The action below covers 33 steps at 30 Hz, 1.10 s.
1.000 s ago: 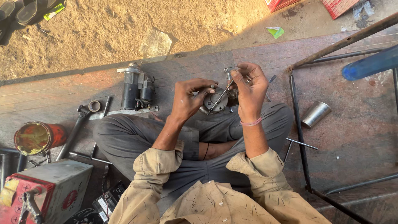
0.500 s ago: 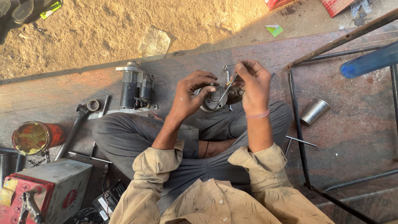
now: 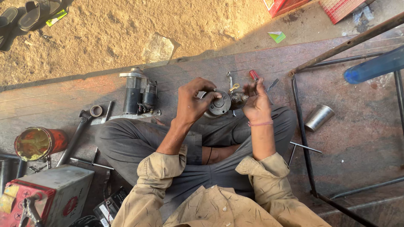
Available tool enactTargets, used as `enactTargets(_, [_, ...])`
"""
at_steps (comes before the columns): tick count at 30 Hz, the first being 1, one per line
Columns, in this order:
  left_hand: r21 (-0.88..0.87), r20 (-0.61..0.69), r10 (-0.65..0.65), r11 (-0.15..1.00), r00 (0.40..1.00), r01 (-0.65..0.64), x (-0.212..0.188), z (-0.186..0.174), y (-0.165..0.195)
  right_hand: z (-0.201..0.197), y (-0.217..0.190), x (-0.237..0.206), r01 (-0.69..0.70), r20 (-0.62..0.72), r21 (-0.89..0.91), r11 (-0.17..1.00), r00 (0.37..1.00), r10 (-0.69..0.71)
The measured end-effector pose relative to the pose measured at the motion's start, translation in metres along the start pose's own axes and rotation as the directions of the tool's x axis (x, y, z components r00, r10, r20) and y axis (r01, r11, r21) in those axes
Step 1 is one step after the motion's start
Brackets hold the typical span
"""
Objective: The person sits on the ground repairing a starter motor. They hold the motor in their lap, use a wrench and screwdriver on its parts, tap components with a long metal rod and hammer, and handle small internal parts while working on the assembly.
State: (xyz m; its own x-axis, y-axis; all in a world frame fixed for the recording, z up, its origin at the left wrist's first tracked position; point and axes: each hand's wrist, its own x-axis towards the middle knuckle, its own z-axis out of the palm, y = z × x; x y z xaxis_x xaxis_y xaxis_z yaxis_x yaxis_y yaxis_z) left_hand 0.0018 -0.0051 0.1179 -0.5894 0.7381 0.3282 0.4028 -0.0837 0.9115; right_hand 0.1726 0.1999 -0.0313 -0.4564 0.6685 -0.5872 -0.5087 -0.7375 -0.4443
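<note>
Seated cross-legged on a dark reddish stone slab (image 3: 362, 138), you hold the work above your lap. Your left hand (image 3: 194, 102) grips a round dark-grey metal end cover (image 3: 219, 106), fingers curled over its rim and thumb on its face. Your right hand (image 3: 256, 102) closes around a small greasy metal motor part (image 3: 238, 99) that touches the cover's right edge (which fingers bear the load cannot be told). Just beyond the hands, on the slab, lie a slim silver spanner (image 3: 229, 78) and a red-handled screwdriver (image 3: 253, 75). To your left stands a grey cylindrical starter motor (image 3: 137, 91), upright, near a black-handled hammer (image 3: 75, 134) and an open red tin can (image 3: 38, 143) on its side. A battery with a red top and grey case (image 3: 46, 197) sits at lower left. To your right, a short shiny steel sleeve (image 3: 318, 117) lies beside a black bent steel rod frame (image 3: 301, 130).
</note>
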Motion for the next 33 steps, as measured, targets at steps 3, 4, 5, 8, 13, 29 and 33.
enactTargets(3, [-0.157, 0.078, -0.155, 0.974, 0.985, 0.166, 0.0, -0.005, -0.003, 0.007, 0.014, -0.004, 0.052, 0.013, 0.0, 0.999, 0.999, -0.052])
enactTargets(4, [-0.142, 0.11, -0.133, 0.979, 0.985, 0.148, -0.001, -0.007, -0.005, 0.008, 0.016, -0.005, 0.045, 0.008, 0.004, 0.999, 0.999, -0.045])
enactTargets(5, [-0.127, 0.14, -0.106, 0.984, 0.984, 0.124, 0.0, -0.01, -0.007, 0.009, 0.017, -0.006, 0.042, 0.008, 0.009, 0.999, 0.999, -0.042])
enactTargets(8, [-0.122, 0.107, -0.072, 0.989, 0.992, 0.085, -0.001, -0.006, -0.01, 0.01, 0.02, -0.006, 0.04, -0.003, 0.018, 0.999, 0.999, -0.04])
enactTargets(13, [-0.128, -0.072, -0.062, 0.99, 0.995, 0.053, -0.003, 0.006, -0.003, 0.008, 0.026, -0.004, 0.04, 0.066, 0.019, 0.999, 0.997, -0.041])
enactTargets(29, [-0.094, -0.034, -0.149, 0.985, 0.988, 0.145, -0.004, 0.004, 0.001, 0.018, 0.03, -0.011, 0.057, -0.017, -0.018, 0.998, 0.998, -0.057])
enactTargets(33, [-0.027, 0.028, -0.246, 0.969, 0.969, 0.247, 0.003, 0.012, 0.0, 0.015, 0.03, -0.006, 0.061, 0.025, 0.003, 0.998, 0.998, -0.061])
